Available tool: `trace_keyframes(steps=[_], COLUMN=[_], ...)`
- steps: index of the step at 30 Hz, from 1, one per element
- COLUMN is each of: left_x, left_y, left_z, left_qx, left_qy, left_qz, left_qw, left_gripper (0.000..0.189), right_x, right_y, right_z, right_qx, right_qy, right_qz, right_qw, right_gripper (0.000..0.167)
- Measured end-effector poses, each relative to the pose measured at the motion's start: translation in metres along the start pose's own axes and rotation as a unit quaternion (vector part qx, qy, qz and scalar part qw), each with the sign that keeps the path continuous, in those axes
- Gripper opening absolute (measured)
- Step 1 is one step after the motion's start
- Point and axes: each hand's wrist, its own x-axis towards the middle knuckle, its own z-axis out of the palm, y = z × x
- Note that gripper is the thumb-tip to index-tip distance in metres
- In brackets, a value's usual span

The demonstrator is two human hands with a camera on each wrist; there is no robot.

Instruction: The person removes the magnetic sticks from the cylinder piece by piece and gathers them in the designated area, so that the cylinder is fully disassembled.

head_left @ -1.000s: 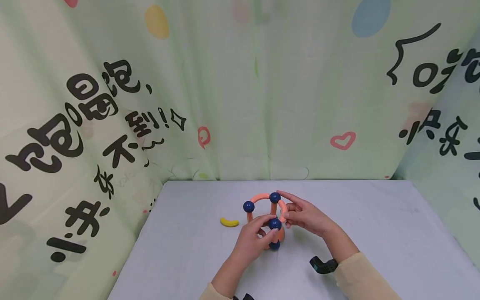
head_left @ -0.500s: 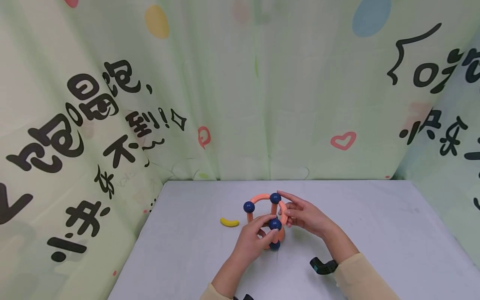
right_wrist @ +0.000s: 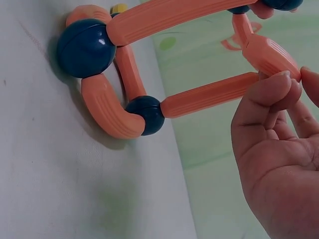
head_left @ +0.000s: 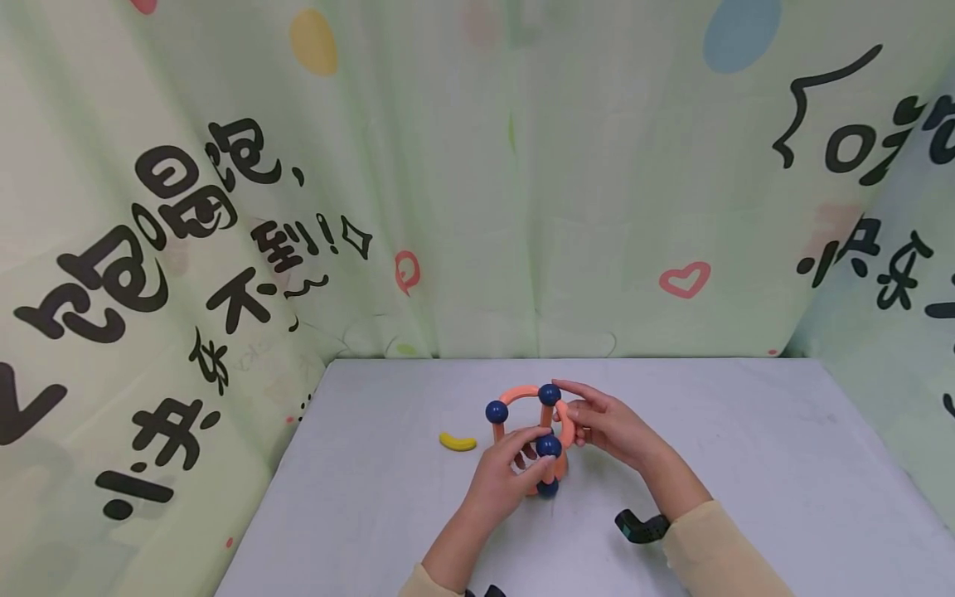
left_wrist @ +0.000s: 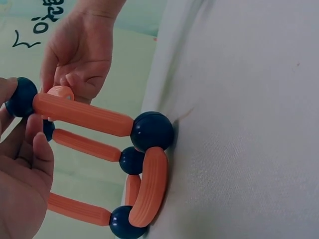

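An upright frame of orange magnetic rods and dark blue balls stands on the table, with curved rods along its base. My left hand (head_left: 501, 474) pinches the front upper blue ball (head_left: 548, 446), which tops an upright orange rod (left_wrist: 82, 114). In my right hand (head_left: 613, 427), thumb and fingers grip a curved orange rod (right_wrist: 271, 55). One end of that rod sits close by the back right blue ball (head_left: 549, 395), where the index finger reaches. Another curved rod (head_left: 518, 393) bridges this ball and the back left blue ball (head_left: 496, 412).
A yellow curved rod (head_left: 458, 442) lies on the white table (head_left: 358, 497), left of the frame. Behind the table hangs a pale green curtain (head_left: 462, 166) with black lettering. A black wrist device (head_left: 640, 527) juts out from the right wrist.
The curved rod in my right hand has swung slightly to the right, its lower end farther from the front ball. My left hand stays on that ball.
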Motion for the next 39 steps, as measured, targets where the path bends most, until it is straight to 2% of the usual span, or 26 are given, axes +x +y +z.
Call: trace_keyframes(steps=[5,12,20,34,39], left_x=[-0.0001,0.0001,0.0010,0.0014,0.0019], left_y=[-0.0006,-0.0033,-0.0002,0.0013,-0.0002], left_z=[0.0007,0.0035,0.0040,0.0031,0.0032], left_qx=[-0.048,-0.096,-0.118,-0.110,-0.137], left_qy=[-0.012,-0.017,-0.014,-0.015,-0.018], left_qz=[-0.031,-0.052,-0.077,-0.078,-0.082], left_qw=[0.9983,0.9939,0.9899,0.9908,0.9870], left_gripper=[0.040,0.037,0.035,0.034,0.036], right_x=[0.0012,0.0046,0.0047,0.0058,0.0066], right_y=[0.0001,0.0010,-0.0002,0.0027,0.0041], right_z=[-0.0006,-0.0011,-0.0020,-0.0023,-0.0031], right_qx=[-0.003,-0.005,0.012,0.031,0.033], right_qy=[0.008,0.017,0.011,0.005,0.005], right_qz=[0.002,0.012,0.002,-0.001,-0.002], right_qw=[1.0000,0.9998,0.9999,0.9995,0.9994], right_gripper=[0.059,0.059,0.054,0.054,0.054])
